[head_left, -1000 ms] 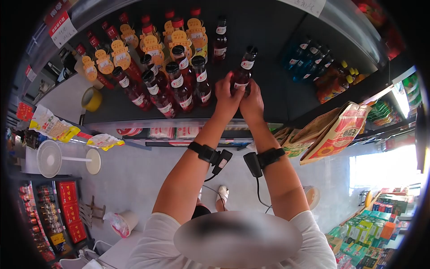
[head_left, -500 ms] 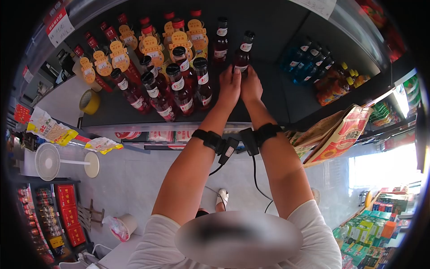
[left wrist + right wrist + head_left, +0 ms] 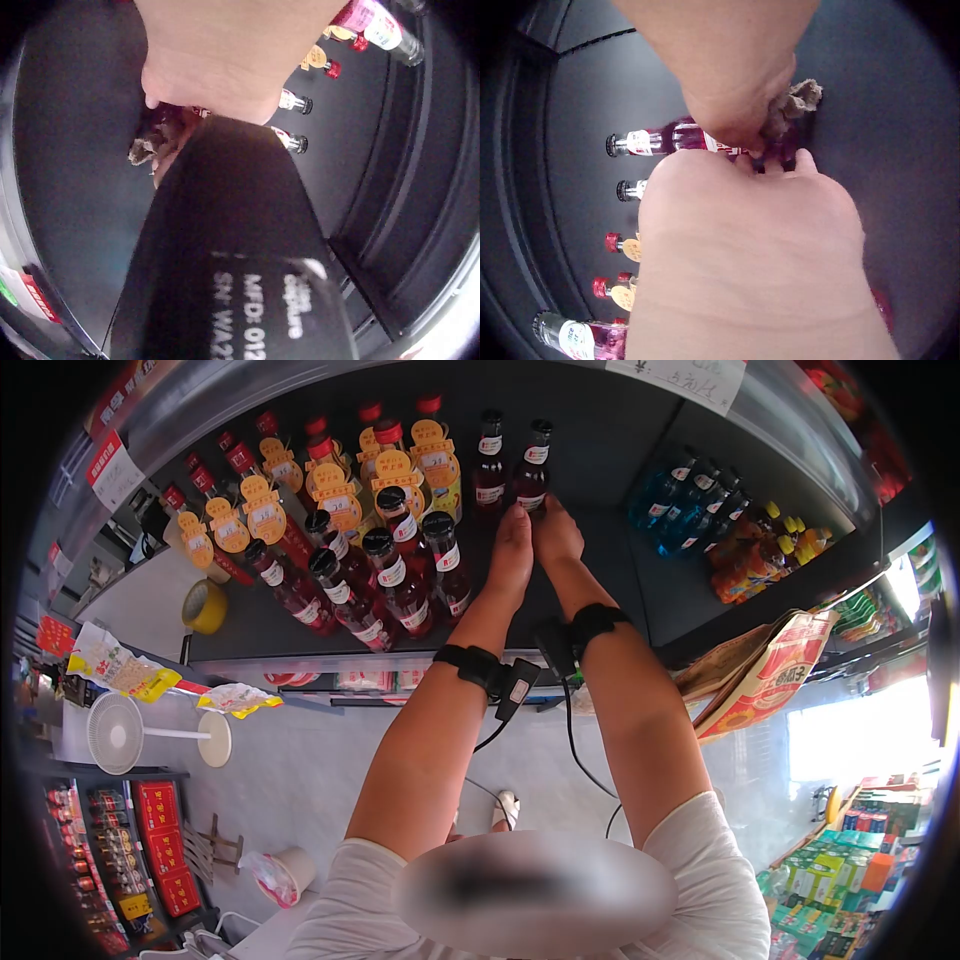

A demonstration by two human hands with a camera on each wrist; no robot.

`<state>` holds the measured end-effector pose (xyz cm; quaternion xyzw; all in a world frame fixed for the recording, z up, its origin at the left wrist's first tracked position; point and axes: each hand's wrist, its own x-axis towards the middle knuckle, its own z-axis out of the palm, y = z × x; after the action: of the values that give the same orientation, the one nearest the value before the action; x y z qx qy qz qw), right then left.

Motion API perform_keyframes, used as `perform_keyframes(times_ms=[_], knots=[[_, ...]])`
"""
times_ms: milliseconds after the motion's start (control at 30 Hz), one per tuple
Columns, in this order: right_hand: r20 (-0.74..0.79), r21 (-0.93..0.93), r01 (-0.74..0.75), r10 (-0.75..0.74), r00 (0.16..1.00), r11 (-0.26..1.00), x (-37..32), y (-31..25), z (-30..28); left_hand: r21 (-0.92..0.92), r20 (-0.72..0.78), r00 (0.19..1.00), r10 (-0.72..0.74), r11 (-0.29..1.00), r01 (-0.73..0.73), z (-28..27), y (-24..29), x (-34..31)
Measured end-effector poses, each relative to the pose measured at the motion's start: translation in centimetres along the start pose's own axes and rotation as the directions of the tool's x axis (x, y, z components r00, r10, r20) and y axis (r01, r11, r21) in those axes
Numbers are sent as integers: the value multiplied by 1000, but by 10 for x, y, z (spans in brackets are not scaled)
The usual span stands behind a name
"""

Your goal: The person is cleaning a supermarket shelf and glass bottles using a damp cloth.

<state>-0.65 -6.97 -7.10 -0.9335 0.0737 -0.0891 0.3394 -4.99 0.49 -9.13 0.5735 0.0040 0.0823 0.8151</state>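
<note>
Side by side on the dark shelf are two slim glass bottles of red drink with black caps. The right-hand bottle [image 3: 533, 468] is upright, close beside the other bottle [image 3: 489, 470]. My left hand [image 3: 511, 556] holds its lower part, the thumb against the near side. On its other side, my right hand [image 3: 559, 536] has a crumpled grey cloth [image 3: 804, 97] bunched in its fingers, against the bottle's base. The bottle's foot is hidden by both hands. In the right wrist view, the left fingertips [image 3: 805, 160] lie just below the cloth.
Several similar bottles [image 3: 395, 575] stand left of my hands, with red-capped bottles [image 3: 335, 475] wearing orange tags behind them. Blue bottles [image 3: 665, 505] stand at the right wall. A yellow tape roll [image 3: 205, 606] sits at the left; paper bags [image 3: 765, 670] hang at the right front.
Both hands have carried the bottle back and to the left, close beside the other bottle. The hands have moved lower on it, and its label and neck show more fully.
</note>
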Motion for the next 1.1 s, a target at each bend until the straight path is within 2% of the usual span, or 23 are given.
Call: perform_keyframes(times_ms=[133, 333, 467, 567, 667, 733, 767, 800, 867, 933, 967, 1067, 1100], knots=[[24, -22, -5, 6, 1000, 1000, 6, -3, -1, -22, 51, 996, 73, 997, -72, -4, -26, 22], [54, -34, -6, 8, 999, 999, 15, -7, 1, 78, 41, 998, -43, 996, 39, -6, 2, 6], [45, -31, -6, 7, 999, 1000, 17, -8, 3, 50, 57, 998, -32, 998, 29, -9, 0, 8], [101, 17, -11, 9, 995, 1000, 16, -10, -3, 65, 60, 997, -54, 997, 51, -9, 1, 6], [-118, 76, 31, -21, 993, 997, 12, 2, 10, 54, 85, 992, -89, 995, 84, -7, 7, -6], [-141, 188, 48, -22, 990, 981, 0, 2, 4, 50, 107, 988, -110, 993, 105, -5, 14, -18], [-156, 243, 59, -21, 988, 968, -8, 2, 1, -13, 119, 986, -121, 992, 123, -3, 18, -26], [-155, 373, 64, -6, 988, 926, -17, 2, -1, -77, 134, 982, -130, 987, 141, -1, 24, -36], [-147, 608, 76, 19, 989, 790, -39, 4, -2, -190, 178, 974, -138, 967, 171, -1, 27, -55], [-33, 731, 38, -21, 999, 682, -64, 5, -12, -285, 235, 964, -127, 939, 193, -5, 26, -72], [21, 783, 13, -47, 999, 622, -79, 6, -18, -361, 207, 971, -123, 912, 193, -4, 28, -83], [4, 794, 90, -154, 988, 602, -132, -7, -50, -527, 123, 983, -135, 830, 180, 1, 50, -119], [12, 737, 137, -215, 977, 662, -147, -11, -64, -546, 94, 984, -151, 818, 178, -1, 54, -129]])
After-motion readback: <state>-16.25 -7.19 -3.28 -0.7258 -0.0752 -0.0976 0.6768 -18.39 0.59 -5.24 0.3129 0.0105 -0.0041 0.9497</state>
